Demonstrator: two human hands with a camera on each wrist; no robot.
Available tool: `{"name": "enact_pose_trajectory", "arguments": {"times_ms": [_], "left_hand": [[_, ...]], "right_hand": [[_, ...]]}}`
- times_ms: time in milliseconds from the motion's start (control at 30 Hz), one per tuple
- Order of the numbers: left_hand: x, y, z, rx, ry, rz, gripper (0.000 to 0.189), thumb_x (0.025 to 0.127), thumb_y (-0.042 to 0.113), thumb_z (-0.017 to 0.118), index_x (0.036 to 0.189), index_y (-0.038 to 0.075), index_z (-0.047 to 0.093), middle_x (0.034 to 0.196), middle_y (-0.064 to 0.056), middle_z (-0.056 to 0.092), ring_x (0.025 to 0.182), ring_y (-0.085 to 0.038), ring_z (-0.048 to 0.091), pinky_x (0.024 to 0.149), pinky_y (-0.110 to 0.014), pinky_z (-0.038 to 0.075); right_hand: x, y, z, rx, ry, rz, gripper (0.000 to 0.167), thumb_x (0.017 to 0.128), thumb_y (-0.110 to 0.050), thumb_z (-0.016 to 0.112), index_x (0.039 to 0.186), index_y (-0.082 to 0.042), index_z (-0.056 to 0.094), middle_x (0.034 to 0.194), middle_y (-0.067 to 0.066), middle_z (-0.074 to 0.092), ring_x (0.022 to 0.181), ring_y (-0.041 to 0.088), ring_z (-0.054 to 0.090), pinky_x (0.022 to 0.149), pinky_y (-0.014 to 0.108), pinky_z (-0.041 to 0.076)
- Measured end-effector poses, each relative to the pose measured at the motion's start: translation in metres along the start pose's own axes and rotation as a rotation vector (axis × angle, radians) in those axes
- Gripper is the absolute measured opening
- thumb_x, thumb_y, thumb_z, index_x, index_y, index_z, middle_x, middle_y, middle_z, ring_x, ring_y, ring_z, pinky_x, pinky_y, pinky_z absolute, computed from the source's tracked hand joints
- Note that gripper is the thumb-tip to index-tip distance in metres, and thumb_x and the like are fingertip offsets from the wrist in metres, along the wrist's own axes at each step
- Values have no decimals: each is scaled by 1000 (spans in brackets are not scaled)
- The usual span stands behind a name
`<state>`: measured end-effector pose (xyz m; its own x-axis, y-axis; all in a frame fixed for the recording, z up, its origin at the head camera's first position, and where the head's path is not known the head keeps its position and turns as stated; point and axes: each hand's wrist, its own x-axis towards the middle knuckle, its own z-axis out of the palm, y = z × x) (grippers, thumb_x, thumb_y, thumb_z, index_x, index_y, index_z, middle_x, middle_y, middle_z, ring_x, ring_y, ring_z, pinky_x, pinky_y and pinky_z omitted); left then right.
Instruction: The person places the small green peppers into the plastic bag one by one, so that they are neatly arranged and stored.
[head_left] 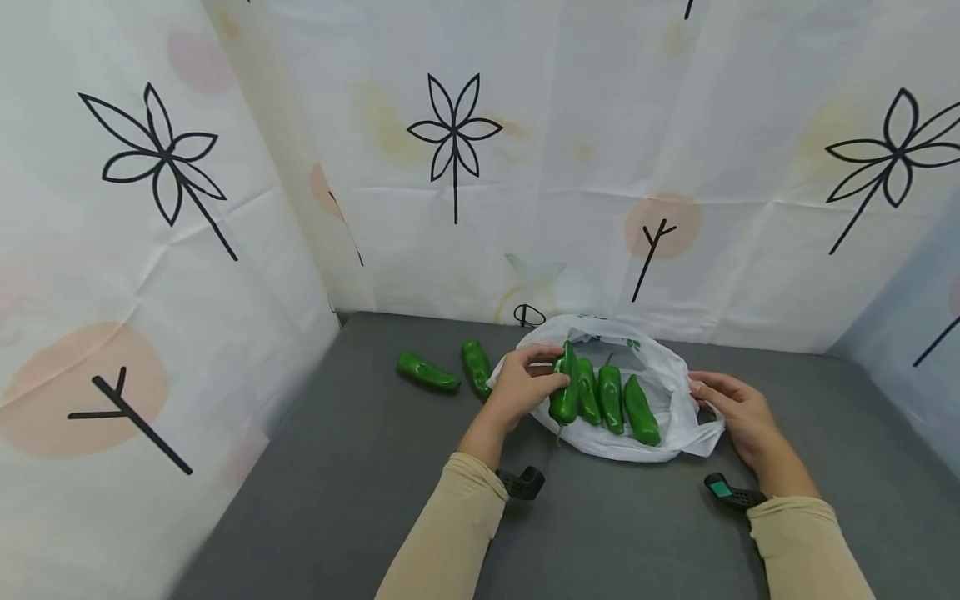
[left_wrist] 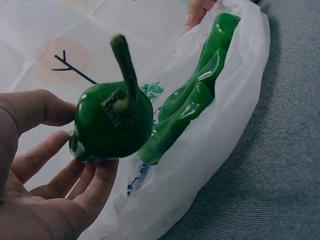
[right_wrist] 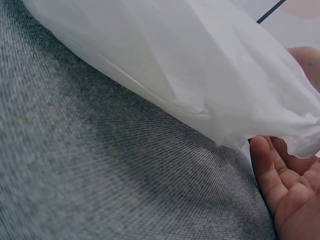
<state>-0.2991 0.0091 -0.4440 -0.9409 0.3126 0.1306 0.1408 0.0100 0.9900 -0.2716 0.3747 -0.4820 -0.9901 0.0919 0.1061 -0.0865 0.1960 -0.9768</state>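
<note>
My left hand (head_left: pixel 519 385) pinches a glossy green chili pepper (head_left: pixel 564 392) between thumb and fingers, over the left side of a white plastic bag (head_left: pixel 622 450). In the left wrist view the stem of this pepper (left_wrist: pixel 112 125) points toward the camera. Three more green peppers (head_left: pixel 611 398) lie side by side in the bag's open mouth. At the bag's right edge my right hand (head_left: pixel 742 417) holds the plastic; the right wrist view shows the bag (right_wrist: pixel 200 65) between thumb and fingers, partly hiding them.
Two loose green peppers lie on the grey tabletop (head_left: pixel 337 467) left of the bag: one pepper (head_left: pixel 427 372) farther out, another pepper (head_left: pixel 475 365) close to the bag. A white patterned cloth (head_left: pixel 570 208) hangs behind the table and along its sides.
</note>
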Motion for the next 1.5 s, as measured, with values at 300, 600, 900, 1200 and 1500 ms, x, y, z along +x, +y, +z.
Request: {"name": "enact_pose_trajectory", "arguments": {"times_ms": [300, 600, 900, 1200, 1500], "left_hand": [[0, -9, 4, 32, 29, -76, 41, 94, 13, 77, 135, 15, 72, 138, -9, 67, 127, -29, 67, 99, -41, 61], [-2, -11, 10, 86, 82, -63, 40, 95, 13, 79, 134, 10, 70, 136, -13, 66, 125, -30, 67, 98, -38, 61], [-2, -8, 10, 108, 52, -49, 44, 95, 13, 80, 136, 6, 67, 142, -20, 61, 136, -39, 60, 107, -41, 57], [-5, 3, 1, 152, -37, -79, 50, 89, 5, 82, 136, 4, 66, 142, -21, 60, 135, -38, 60, 108, -50, 55], [-7, 7, -4, 222, -141, -85, 66, 79, 2, 90, 140, 9, 66, 146, -15, 58, 135, -36, 60, 106, -43, 57]], "right_hand": [[-2, -1, 0, 5, 2, 5, 19, 103, -22, 73, 121, -19, 78, 103, -27, 72, 94, -3, 66, 81, 12, 52], [-3, 0, 0, 35, 0, 17, 17, 103, -21, 73, 119, -21, 79, 102, -27, 73, 93, -4, 66, 81, 12, 52], [-1, 0, 0, 42, 2, 13, 18, 103, -21, 73, 120, -20, 79, 103, -26, 73, 94, -3, 65, 81, 13, 52], [0, -1, 1, 15, -1, 25, 18, 103, -23, 73, 120, -21, 79, 103, -27, 72, 95, -4, 65, 81, 13, 52], [1, 0, 1, 25, 2, 24, 17, 103, -22, 73, 119, -21, 79, 103, -27, 72, 94, -3, 65, 80, 12, 52]]}}
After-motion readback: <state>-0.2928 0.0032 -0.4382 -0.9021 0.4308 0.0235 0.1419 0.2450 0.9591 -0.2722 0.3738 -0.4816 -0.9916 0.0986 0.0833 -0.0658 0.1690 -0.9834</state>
